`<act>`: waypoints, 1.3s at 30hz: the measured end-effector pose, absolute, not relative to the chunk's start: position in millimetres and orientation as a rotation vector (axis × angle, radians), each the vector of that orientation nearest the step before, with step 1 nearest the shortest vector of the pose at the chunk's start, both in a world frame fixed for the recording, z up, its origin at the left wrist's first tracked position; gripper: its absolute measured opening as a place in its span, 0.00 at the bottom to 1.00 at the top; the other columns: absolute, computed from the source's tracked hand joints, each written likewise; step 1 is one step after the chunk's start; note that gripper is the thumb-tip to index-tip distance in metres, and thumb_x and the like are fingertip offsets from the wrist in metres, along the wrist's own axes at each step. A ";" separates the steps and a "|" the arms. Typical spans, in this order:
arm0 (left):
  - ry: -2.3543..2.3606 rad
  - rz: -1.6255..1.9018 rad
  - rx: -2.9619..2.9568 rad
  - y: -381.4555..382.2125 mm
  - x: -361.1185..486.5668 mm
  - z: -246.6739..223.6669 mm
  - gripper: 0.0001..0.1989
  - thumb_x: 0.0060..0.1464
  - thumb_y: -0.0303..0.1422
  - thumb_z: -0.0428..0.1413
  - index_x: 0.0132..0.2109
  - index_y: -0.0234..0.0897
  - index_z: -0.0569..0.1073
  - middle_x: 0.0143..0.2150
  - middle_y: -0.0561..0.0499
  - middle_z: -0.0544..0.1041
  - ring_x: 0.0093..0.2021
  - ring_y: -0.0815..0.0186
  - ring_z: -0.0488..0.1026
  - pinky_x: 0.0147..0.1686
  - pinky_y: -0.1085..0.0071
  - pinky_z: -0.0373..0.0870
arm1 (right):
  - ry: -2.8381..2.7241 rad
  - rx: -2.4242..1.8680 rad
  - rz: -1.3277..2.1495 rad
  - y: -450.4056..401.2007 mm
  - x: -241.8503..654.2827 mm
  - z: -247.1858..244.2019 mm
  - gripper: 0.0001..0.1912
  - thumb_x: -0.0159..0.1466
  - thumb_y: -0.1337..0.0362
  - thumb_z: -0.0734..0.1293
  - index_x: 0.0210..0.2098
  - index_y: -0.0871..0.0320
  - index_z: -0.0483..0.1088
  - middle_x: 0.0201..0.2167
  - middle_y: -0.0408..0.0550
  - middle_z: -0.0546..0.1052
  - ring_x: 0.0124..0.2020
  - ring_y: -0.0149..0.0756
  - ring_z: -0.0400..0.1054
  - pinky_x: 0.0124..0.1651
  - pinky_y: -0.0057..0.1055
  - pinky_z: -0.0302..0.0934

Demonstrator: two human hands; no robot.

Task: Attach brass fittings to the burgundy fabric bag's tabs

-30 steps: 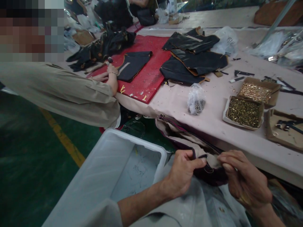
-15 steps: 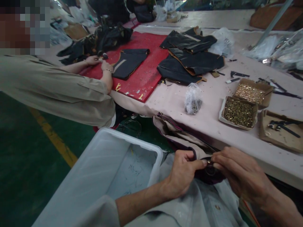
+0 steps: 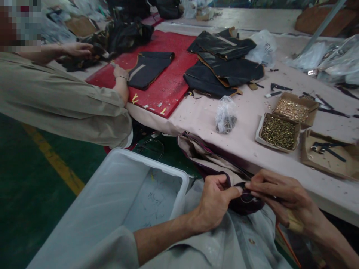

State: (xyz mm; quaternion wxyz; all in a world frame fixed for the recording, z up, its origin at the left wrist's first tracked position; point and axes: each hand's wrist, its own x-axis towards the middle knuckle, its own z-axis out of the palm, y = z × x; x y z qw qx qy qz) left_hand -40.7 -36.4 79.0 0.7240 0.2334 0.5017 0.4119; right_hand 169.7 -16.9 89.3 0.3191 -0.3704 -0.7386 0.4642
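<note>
Left hand (image 3: 215, 200) and right hand (image 3: 276, 194) both pinch the dark purple fabric piece (image 3: 246, 200) at the lap, grips pressed together; fabric runs toward 11 o'clock up to the table (image 3: 202, 119) edge; left hand nearer.

My left hand (image 3: 217, 200) and right hand (image 3: 283, 196) pinch the dark purple fabric piece (image 3: 246, 198) between fingertips, near the table (image 3: 252, 145) edge. A white tub (image 3: 123, 201) sits left; boxes of brass rivets (image 3: 279, 131) lie farther right.
</note>
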 end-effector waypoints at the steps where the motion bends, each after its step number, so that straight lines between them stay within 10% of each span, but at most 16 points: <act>1: 1.103 0.911 0.519 -36.5 -40.3 78.5 0.09 0.43 0.30 0.66 0.28 0.32 0.74 0.26 0.52 0.71 0.31 0.65 0.70 0.34 0.68 0.67 | -1.933 -0.984 1.224 -16.7 169.3 90.3 0.09 0.71 0.66 0.67 0.46 0.54 0.80 0.37 0.51 0.78 0.33 0.36 0.75 0.31 0.26 0.69; 39: 1.013 0.912 0.320 -39.6 -32.1 71.5 0.17 0.33 0.30 0.75 0.30 0.29 0.77 0.30 0.47 0.77 0.34 0.60 0.76 0.41 0.62 0.72 | -1.696 -1.019 1.487 -7.7 181.2 94.3 0.05 0.67 0.65 0.72 0.37 0.54 0.83 0.38 0.51 0.77 0.35 0.37 0.71 0.31 0.29 0.61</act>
